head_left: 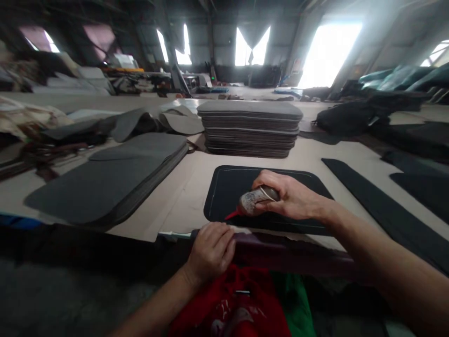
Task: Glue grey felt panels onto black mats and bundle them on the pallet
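In my right hand (289, 194) is a worn squeeze bottle (250, 201), tilted so that its red nozzle points down and to the left. The nozzle tip is close to the near edge of a dark, round-cornered panel (231, 185), which has a thin pale line running along inside its border. My left hand (212, 248) lies at the front edge of the table (140, 229), fingers curled over that edge just left of the nozzle. Part of the panel is hidden behind my right hand and forearm.
Behind the panel stands a tall stack of grey panels (250, 128). A lower stack of larger grey sheets (108, 173) lies to the left. Long dark strips (379, 201) lie on the right, with dark material (351, 114) heaped beyond them.
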{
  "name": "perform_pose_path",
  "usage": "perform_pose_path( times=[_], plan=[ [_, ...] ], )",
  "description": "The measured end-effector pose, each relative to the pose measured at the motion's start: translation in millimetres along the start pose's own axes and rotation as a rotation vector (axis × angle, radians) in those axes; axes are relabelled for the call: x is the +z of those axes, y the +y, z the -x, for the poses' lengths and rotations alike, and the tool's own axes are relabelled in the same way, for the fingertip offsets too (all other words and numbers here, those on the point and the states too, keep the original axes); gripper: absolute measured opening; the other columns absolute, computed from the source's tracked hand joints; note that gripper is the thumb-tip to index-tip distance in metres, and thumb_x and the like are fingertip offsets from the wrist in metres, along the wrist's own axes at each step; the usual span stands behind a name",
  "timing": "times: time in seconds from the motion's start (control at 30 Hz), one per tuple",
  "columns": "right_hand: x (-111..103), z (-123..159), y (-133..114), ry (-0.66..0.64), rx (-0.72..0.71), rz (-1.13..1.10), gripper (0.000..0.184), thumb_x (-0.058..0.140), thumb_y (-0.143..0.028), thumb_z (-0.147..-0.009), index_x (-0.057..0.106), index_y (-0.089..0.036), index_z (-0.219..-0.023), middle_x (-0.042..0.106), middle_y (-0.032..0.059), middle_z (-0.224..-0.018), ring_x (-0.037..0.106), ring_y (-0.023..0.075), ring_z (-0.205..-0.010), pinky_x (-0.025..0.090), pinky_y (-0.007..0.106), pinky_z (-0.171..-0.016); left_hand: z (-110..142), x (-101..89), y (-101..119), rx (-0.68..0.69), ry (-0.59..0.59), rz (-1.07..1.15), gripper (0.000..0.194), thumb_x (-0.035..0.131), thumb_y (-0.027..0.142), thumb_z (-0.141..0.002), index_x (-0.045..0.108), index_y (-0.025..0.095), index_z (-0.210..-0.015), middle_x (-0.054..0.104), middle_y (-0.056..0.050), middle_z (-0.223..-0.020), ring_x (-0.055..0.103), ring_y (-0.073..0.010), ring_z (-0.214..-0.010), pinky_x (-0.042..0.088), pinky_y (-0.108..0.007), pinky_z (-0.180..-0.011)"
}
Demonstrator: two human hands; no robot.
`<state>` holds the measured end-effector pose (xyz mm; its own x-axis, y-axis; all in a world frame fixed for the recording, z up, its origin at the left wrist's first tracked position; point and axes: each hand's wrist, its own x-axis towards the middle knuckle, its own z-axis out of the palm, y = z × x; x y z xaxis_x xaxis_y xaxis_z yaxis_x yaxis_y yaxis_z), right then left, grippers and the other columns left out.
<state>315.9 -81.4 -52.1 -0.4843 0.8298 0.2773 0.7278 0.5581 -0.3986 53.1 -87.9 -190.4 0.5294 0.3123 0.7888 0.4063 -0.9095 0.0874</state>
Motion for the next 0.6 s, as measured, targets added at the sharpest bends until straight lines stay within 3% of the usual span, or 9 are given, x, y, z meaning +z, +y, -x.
perform_pose_path(
  times=[0.23,0.37,0.5,0.6],
  plan=[
    [15,-29,0,0.035,-0.077,-0.008,0.030,0.075,-0.027,-0.082,0.058,-0.019,-0.105,0.059,0.0008,-0.101,0.056,0.0150,-0.089,0.039,0.026,-0.076,-2,0.7,4,-0.029,0.018,-0.008,0.022,0.062,0.009,-0.084,0.065,0.010,-0.107,0.070,-0.011,-0.100,0.064,-0.0259,-0.096,0.052,-0.043,-0.089],
    [20,-40,12,0.105,-0.075,0.033,0.030,0.075,-0.025,-0.081,0.058,-0.019,-0.106,0.059,0.0023,-0.103,0.055,0.0163,-0.090,0.040,0.027,-0.077,-4,4.3,4,-0.053,0.014,-0.020,0.022,0.061,0.008,-0.084,0.065,0.009,-0.105,0.070,-0.011,-0.099,0.063,-0.0258,-0.096,0.052,-0.042,-0.089],
    [24,-41,36,0.238,0.072,0.070,0.029,0.073,-0.026,-0.080,0.060,-0.020,-0.104,0.059,0.0029,-0.101,0.055,0.0182,-0.089,0.039,0.030,-0.078,-1,0.5,2,-0.073,0.003,-0.028,0.021,0.060,0.007,-0.085,0.066,0.010,-0.105,0.070,-0.011,-0.100,0.063,-0.0254,-0.097,0.051,-0.042,-0.090],
    [24,-28,43,0.421,0.333,-0.093,0.035,0.075,-0.031,-0.075,0.062,-0.022,-0.106,0.060,0.0025,-0.099,0.055,0.0193,-0.089,0.042,0.032,-0.079,-1,-5.7,7,-0.033,0.023,-0.038,0.021,0.059,0.006,-0.088,0.067,0.012,-0.106,0.070,-0.011,-0.103,0.064,-0.0245,-0.099,0.049,-0.041,-0.092]
  ],
)
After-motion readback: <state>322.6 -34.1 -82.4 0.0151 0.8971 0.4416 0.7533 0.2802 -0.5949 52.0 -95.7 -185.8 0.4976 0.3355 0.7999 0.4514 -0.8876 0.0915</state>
